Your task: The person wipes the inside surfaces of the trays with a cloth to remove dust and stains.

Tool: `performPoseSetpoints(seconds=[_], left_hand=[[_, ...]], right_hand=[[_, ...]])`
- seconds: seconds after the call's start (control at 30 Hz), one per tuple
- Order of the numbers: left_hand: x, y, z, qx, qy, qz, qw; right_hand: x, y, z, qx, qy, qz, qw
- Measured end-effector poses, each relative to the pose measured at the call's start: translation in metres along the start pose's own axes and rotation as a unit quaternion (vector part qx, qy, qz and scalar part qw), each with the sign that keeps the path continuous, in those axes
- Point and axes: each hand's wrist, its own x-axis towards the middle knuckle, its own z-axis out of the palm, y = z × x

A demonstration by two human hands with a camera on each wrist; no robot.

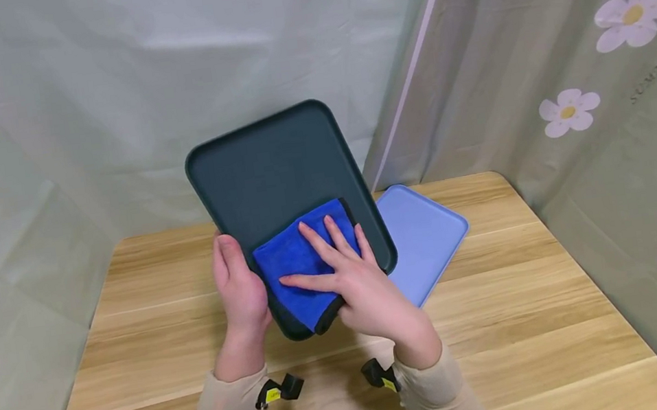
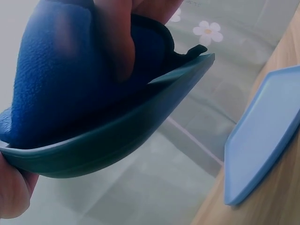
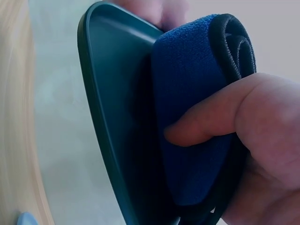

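Observation:
A dark green tray (image 1: 274, 170) is held up at a tilt above the table, its inner face toward me. My left hand (image 1: 242, 289) grips it by the left rim, with the thumb along the edge and the other fingers largely hidden behind. Over the tray's lower part lies a folded blue cloth (image 1: 291, 255) with black edging. My right hand (image 1: 364, 287) presses on this cloth with its fingers spread and straight. In the right wrist view, the cloth (image 3: 187, 65) shows rolled folds at one end, and a digit rests on it.
A light blue tray (image 1: 423, 237) lies on the wooden table (image 1: 536, 316) to the right, partly covered by the green one. Pale curtains (image 1: 104, 110) hang behind and at both sides, with printed flowers on the right. Small black devices are strapped to both wrists.

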Motion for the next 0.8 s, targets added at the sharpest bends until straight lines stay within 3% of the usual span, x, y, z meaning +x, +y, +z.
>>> performPoseSetpoints(seconds=[0.43,0.8], left_hand=[[0.000,0.002,-0.002,0.014,0.027,-0.007,0.9995],[0.000,0.003,-0.004,0.000,0.019,0.001,0.9998]], right_hand=[[-0.005,0.009,-0.005,0.014,0.008,0.021,0.9997],[-0.008,0.016,-0.009,0.035,0.016,0.043,0.9983]])
